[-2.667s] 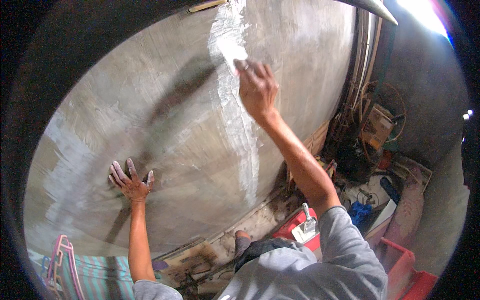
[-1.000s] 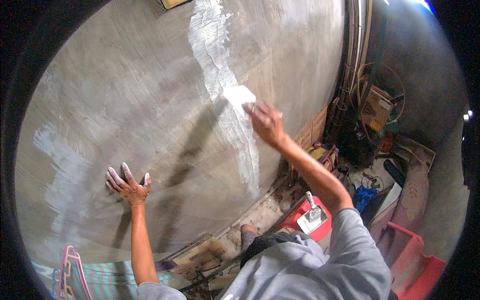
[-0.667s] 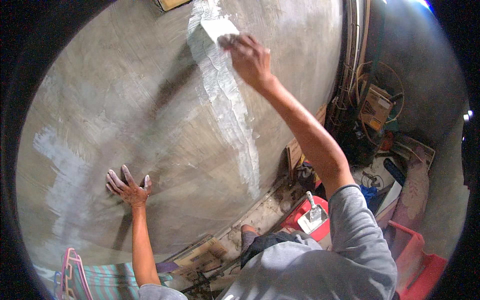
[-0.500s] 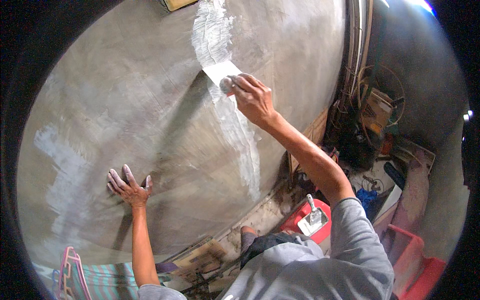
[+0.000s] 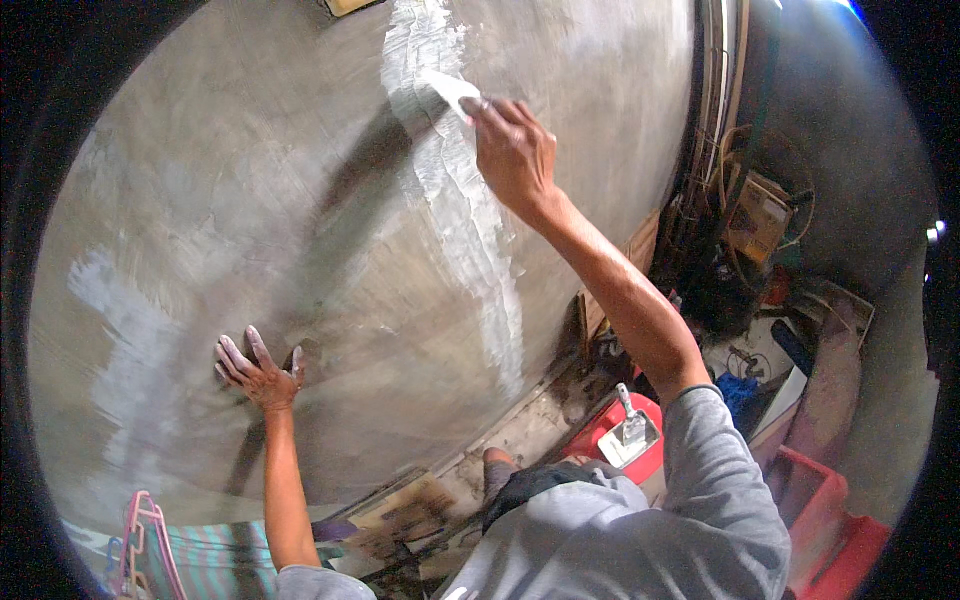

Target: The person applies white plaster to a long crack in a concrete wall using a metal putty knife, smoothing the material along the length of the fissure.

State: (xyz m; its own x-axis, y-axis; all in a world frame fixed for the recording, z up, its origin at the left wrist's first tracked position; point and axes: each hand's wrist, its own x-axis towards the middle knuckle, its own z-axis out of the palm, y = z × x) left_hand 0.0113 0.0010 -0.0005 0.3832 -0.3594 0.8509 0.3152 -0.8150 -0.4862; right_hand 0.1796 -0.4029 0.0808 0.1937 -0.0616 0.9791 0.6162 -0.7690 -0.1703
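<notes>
My right hand [image 5: 517,150] grips a white putty scraper [image 5: 450,92], its blade tilted and seen nearly edge-on. The blade is over the upper part of a white putty strip [image 5: 455,195] that runs down the grey wall [image 5: 330,290]. Whether its edge touches the putty I cannot tell. Farther left and lower, my left hand [image 5: 258,378] rests on the wall with fingers spread and holds nothing. Whitish smears show on its fingers. Left of that hand is a pale, thin patch of putty [image 5: 125,340].
Below my right arm, a putty tray [image 5: 630,445] with a putty knife [image 5: 625,402] sits on a red surface [image 5: 652,462]. Pink hangers [image 5: 150,525] and striped cloth [image 5: 215,550] are at lower left. A red plastic object [image 5: 810,510] and clutter with a cardboard box [image 5: 760,218] stand right.
My right hand has moved up the wall with the scraper, and the blade has turned from broadside to nearly edge-on. A ridged putty stretch now shows below it. My left hand stays put.
</notes>
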